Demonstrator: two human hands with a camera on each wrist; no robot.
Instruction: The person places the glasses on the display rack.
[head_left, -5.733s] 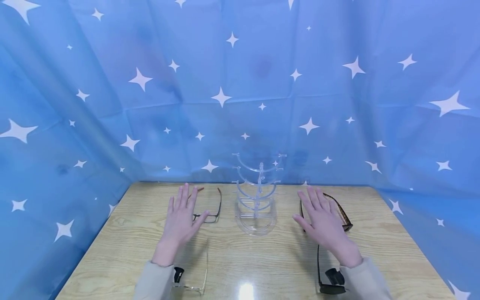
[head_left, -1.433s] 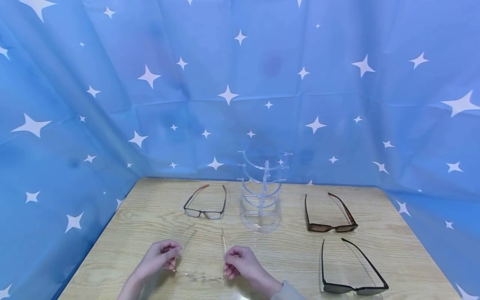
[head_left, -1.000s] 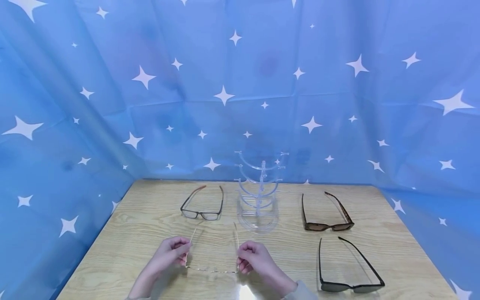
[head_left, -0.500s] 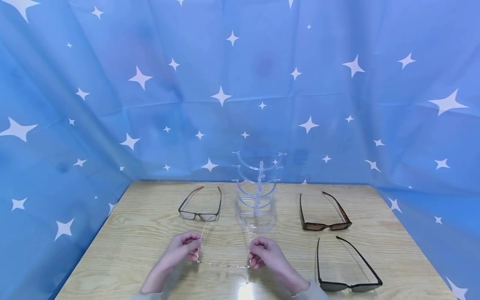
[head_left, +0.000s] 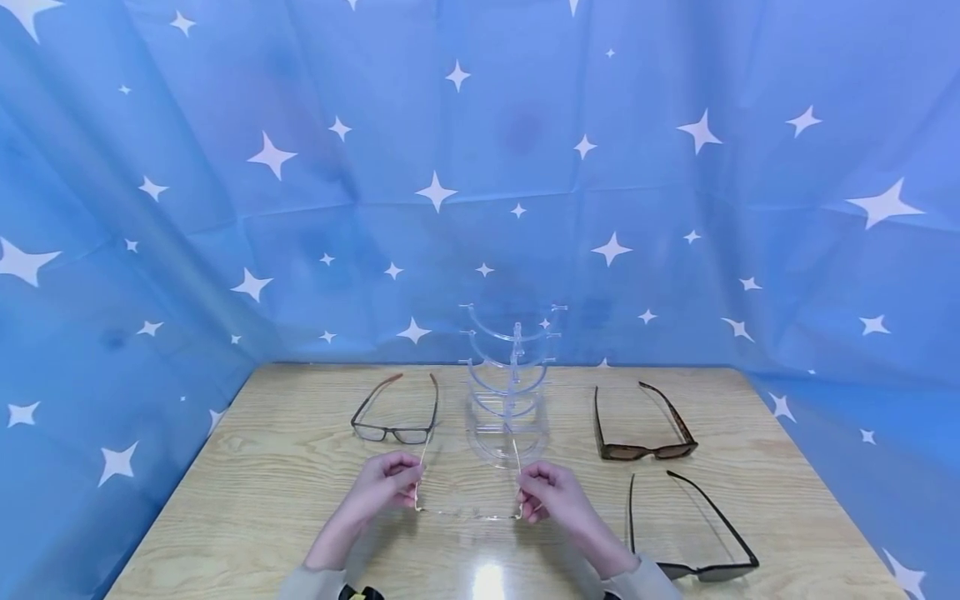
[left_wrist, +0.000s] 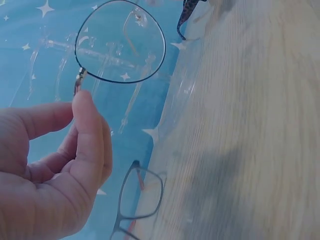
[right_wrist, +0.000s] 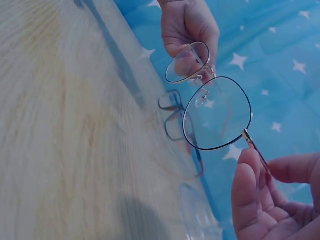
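Note:
Thin gold-rimmed eyeglasses (head_left: 467, 515) are held up off the table, with both temples unfolded and pointing away from the person. My left hand (head_left: 384, 483) pinches the left temple close to its hinge. On the other side my right hand (head_left: 555, 495) pinches the right temple near the hinge. In the right wrist view both rounded, dark-edged lenses (right_wrist: 218, 114) show, with the left hand behind them. Just beyond the temple tips stands a clear tiered eyeglass stand (head_left: 513, 387) with several curved arms and no glasses on it.
Dark-framed glasses (head_left: 393, 433) lie at the back left of the wooden table (head_left: 247, 500). Tortoiseshell sunglasses (head_left: 649, 451) lie to the right of the stand, with black sunglasses (head_left: 708, 572) nearer the front. A blue star-printed cloth (head_left: 480, 150) hangs behind.
Both hands, at first spread flat above the table, have taken the gold-rimmed eyeglasses by the temples. They have carried them from the front left rightward and forward, closer to the stand.

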